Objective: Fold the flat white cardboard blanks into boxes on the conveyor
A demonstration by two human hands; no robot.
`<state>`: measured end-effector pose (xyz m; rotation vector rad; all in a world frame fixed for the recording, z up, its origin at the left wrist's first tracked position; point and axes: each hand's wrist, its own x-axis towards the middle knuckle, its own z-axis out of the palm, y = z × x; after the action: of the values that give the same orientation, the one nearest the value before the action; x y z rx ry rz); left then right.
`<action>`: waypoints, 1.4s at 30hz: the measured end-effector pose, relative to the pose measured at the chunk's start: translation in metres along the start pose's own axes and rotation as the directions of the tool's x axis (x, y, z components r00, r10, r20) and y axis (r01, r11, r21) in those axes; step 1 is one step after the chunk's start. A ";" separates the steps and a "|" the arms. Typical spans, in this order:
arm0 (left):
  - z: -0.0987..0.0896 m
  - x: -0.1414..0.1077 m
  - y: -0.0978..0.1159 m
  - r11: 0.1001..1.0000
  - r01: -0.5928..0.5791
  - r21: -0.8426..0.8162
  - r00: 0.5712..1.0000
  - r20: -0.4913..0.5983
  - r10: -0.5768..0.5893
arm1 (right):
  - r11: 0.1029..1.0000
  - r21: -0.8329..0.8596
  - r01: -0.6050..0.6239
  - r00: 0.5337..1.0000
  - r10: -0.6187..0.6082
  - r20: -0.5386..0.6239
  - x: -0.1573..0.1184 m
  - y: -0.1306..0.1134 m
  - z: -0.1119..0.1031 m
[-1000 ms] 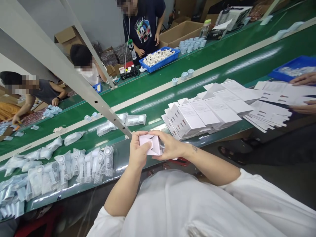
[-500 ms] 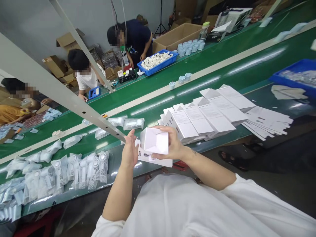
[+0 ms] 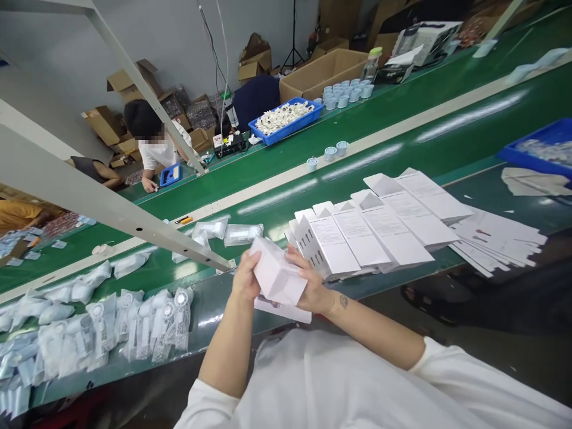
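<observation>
Head view. White cardboard carton [image 3: 276, 273] held in the air between left hand [image 3: 245, 279] and right hand [image 3: 313, 285], long axis diagonal, upper-left corner tipped toward the far side of the green conveyor belt [image 3: 272, 211], lower-right corner angled down toward the chest. Grip narrow: both hands closed on opposite sides of the carton, fingers wrapped against its faces. Carton located above the near edge of the belt.

Relative to the carton: printed white card [image 3: 286, 311] directly below, partly hidden by the carton and right hand, contact between the two impossible to make out; rows of folded white boxes [image 3: 361, 238] just to the right; loose printed sheets [image 3: 496, 241] farther right; bagged white parts [image 3: 107, 328] to the left; blue plastic tray [image 3: 536, 146] well off to the upper right, contents hard to make out. Carton's lower faces hidden by fingers; flap closure unclear.

Against the frame half a second earlier: carton rotated from nearly level to diagonal, hands drawn closer together, card beneath still in place.
</observation>
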<state>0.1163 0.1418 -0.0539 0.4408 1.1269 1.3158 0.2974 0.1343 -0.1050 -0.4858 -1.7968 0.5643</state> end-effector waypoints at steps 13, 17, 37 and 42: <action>-0.032 0.039 -0.034 0.457 -0.613 0.644 0.741 0.269 0.615 | 0.908 -0.283 -0.309 0.782 0.411 0.468 0.153 0.035 -0.013; -0.044 0.077 -0.023 0.524 -0.590 0.614 0.772 0.238 0.590 | 0.796 -0.534 -0.285 0.713 0.548 0.437 0.202 0.082 -0.013; -0.047 0.129 0.034 0.048 -0.323 0.945 0.878 0.280 0.389 | 0.571 -0.654 -0.495 0.505 0.802 0.318 0.222 0.268 -0.009; -0.001 0.149 0.087 -0.068 -0.674 0.735 0.565 0.573 0.594 | 0.616 -0.634 -0.466 0.468 0.781 0.415 0.228 0.273 -0.012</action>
<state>0.0478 0.2997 -0.0428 2.2060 1.6455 1.2002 0.2576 0.4878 -0.0920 -1.5116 -2.4374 0.9474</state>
